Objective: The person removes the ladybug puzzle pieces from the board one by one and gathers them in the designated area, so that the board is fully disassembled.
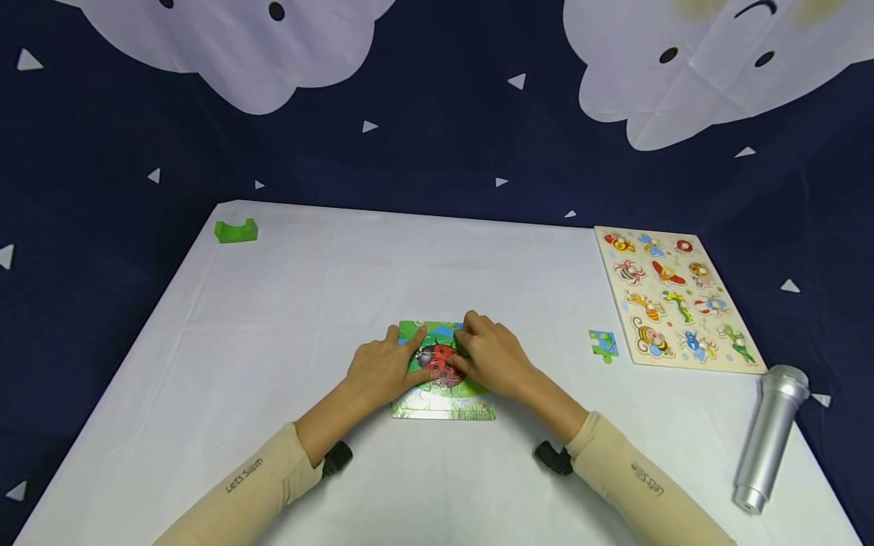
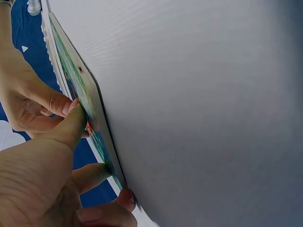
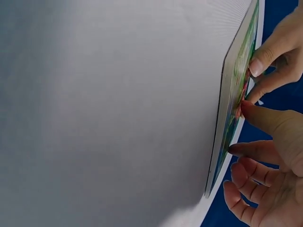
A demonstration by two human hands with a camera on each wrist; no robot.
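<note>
A jigsaw puzzle [image 1: 444,410] with a red ladybug picture lies flat on the white table, between both hands. My left hand [image 1: 378,369] rests on its left side, thumb on the ladybug and index finger near the upper edge. In the left wrist view, other left fingers [image 2: 106,215] sit at the board's edge. My right hand [image 1: 497,358] touches the upper right part; its thumb and index fingertip press the surface apart from each other, as the right wrist view shows. The remaining right fingers [image 3: 246,182] are bent off the board. Pieces beneath the hands are partly hidden.
One loose jigsaw piece [image 1: 604,343] lies right of the puzzle. Beyond it is a wooden insect peg board [image 1: 631,356], with a silver microphone [image 1: 768,440] at the right edge. A green curved block [image 1: 236,232] stands at the far left corner.
</note>
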